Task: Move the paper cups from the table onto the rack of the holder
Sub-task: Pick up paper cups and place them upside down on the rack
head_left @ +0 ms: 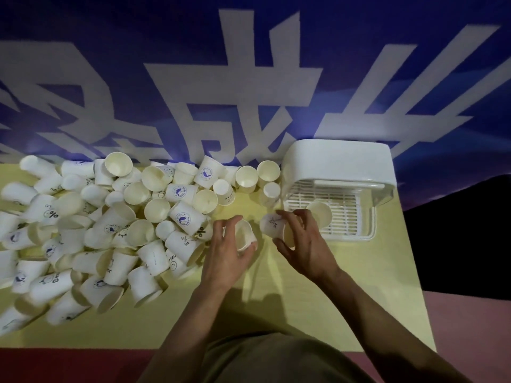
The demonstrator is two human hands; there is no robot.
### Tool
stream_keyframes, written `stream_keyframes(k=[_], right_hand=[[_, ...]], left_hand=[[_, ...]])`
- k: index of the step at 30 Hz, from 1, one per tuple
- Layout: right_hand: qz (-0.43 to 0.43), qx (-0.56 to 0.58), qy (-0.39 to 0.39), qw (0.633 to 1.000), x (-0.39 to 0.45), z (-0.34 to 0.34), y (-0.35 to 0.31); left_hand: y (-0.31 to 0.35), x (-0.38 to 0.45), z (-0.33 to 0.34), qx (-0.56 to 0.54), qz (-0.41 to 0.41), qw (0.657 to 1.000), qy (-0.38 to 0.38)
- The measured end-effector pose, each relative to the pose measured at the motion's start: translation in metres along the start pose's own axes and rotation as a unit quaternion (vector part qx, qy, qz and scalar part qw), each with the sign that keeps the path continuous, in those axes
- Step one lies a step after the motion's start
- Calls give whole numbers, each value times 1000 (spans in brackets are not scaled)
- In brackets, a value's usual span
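Left grip point(232, 244): fingers and thumb are curled round a white paper cup point(244, 234), held just above the yellow bench point(276, 313); the cup's open mouth is tipped toward the viewer and slightly left, long axis near upright. Right grip point(300, 241): a second paper cup point(272, 223) with a small printed doodle is grasped from its right side, fingers over the top and thumb below; this cup lies on its side, base pointing left, mouth hidden under the palm, long axis roughly left to right.

White cup holder point(340, 167) is set at the right end of the bench, hood at the far side, slatted rack point(345, 217) in front. One paper cup point(320, 214) is seen on the rack at its left front part, upright, mouth up. The right-held cup is just beside the rack's left edge, not over it.

A heap of paper cups point(110, 225) is spread over the left half of the bench, mostly tipped on their sides, some upright.
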State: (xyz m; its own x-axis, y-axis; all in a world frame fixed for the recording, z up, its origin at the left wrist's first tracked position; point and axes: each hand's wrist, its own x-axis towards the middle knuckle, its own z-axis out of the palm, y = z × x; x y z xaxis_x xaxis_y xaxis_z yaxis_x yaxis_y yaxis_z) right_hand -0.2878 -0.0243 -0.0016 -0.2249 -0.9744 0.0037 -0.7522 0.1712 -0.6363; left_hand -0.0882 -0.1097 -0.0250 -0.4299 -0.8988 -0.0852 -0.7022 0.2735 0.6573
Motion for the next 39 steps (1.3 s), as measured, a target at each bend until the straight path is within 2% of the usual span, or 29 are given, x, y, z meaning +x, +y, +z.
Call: stream_keyframes(k=[6, 17, 29, 39], right_hand=[[52, 30, 62, 996, -33, -32, 18], [77, 42, 127, 988, -64, -82, 49], [114, 84, 161, 977, -88, -86, 86], [152, 99, 176, 967, -99, -85, 107]], left_hand=[[39, 10, 8, 1, 47, 999, -20], [117, 39, 28, 4, 173, 984, -38], [143, 55, 59, 91, 212, 969, -85], [154, 68, 89, 182, 225, 943, -162]])
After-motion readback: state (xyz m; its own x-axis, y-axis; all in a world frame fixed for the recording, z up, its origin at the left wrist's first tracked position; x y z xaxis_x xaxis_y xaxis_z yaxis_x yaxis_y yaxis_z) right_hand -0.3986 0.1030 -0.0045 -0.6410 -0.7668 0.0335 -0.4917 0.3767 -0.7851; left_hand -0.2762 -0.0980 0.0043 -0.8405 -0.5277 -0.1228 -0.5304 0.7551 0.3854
